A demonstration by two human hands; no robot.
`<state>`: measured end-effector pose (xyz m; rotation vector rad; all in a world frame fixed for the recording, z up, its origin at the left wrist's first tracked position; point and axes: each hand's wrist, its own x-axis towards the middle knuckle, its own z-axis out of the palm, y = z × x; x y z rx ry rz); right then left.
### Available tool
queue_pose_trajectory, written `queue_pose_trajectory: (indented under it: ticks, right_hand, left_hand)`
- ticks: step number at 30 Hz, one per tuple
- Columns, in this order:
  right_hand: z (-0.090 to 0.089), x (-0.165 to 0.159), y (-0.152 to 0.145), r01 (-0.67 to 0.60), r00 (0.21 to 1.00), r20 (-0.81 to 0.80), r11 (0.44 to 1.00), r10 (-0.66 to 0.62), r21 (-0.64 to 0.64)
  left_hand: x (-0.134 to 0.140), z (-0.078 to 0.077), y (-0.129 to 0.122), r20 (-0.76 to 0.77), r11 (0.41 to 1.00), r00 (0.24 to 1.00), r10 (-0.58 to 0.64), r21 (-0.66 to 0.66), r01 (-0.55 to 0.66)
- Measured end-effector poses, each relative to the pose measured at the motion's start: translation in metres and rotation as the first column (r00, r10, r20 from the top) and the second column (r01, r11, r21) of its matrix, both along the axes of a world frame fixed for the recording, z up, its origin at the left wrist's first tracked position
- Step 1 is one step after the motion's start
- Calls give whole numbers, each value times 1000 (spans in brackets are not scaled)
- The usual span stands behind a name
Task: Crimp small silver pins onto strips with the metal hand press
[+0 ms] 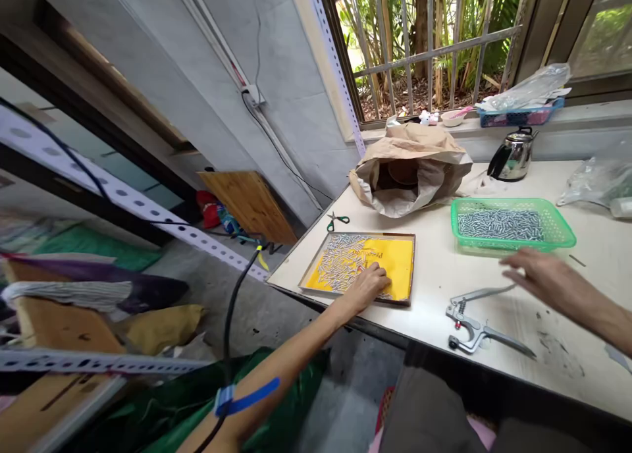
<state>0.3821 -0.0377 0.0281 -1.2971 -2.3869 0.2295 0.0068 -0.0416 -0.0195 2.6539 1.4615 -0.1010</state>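
Observation:
My left hand reaches into a shallow tray lined with yellow material. Its fingers are curled down and closed near the tray's front edge; whatever they may hold is hidden. Beside them, small silvery metal pieces lie scattered over the tray's left part. My right hand hovers in front of a green plastic basket, fingers stretched out and slightly apart, with nothing visible in them. Many similar metal pieces fill that basket. Just below the right hand, metal hand pliers rest on the table with handles spread.
Small scissors with green handles lie behind the tray. An open brown paper bag, a metal kettle and a clear plastic bag stand farther back on the table. A black cable hangs at the left.

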Motion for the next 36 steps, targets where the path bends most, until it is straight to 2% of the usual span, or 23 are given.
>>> queue_pose_trajectory:
  ticks: [2, 5, 6, 8, 10, 12, 14, 16, 18, 23, 28, 33, 36]
  right_hand:
    - [-25, -8, -32, -95, 995, -5, 981, 96, -167]
    - [-55, -17, -69, -70, 994, 65, 959, 91, -273]
    - [-62, -19, -77, -37, 992, 104, 964, 67, -263]
    - [-71, -22, -87, 23, 982, 190, 981, 14, -192]
    - [-73, -25, -90, 42, 966, 258, 994, -15, -98]
    - [-72, -27, -93, 15, 958, 287, 1000, -14, -3]
    - [-68, -28, -97, -27, 957, 290, 996, 1, 88]
    - [-65, -29, -102, -52, 956, 294, 985, 1, 165]
    - [-62, -31, -106, -54, 955, 297, 973, -15, 223]
    - [-60, -34, -108, -34, 962, 269, 968, -36, 249]
    - [-63, -34, -104, -29, 967, 253, 972, -33, 235]
    - [-69, -33, -99, -31, 970, 243, 989, -6, 147]
    - [-70, -33, -97, -36, 972, 235, 997, 20, 64]
  left_hand:
    - [-4, -5, 1, -7, 999, 999, -46, -20, 46]
    - [-6, -8, 3, 7, 999, 999, -45, -16, 45]
    - [-3, -8, 2, 50, 1000, 999, -17, -5, 18]
    - [9, -6, -2, 230, 996, 970, 85, -11, -84]
    - [31, -4, -13, 450, 967, 858, 248, -164, -193]
    - [59, -4, -29, 549, 871, 699, 459, -435, -230]
    - [85, -6, -45, 524, 740, 585, 619, -640, -209]
    - [105, -9, -58, 493, 662, 527, 692, -725, -190]
    - [117, -13, -65, 482, 634, 498, 721, -749, -193]
    - [125, -21, -70, 451, 611, 492, 745, -756, -234]
    - [125, -22, -68, 413, 620, 556, 721, -743, -251]
    - [126, -16, -57, 329, 540, 617, 715, -820, -190]
    - [127, -15, -54, 287, 508, 620, 730, -835, -212]
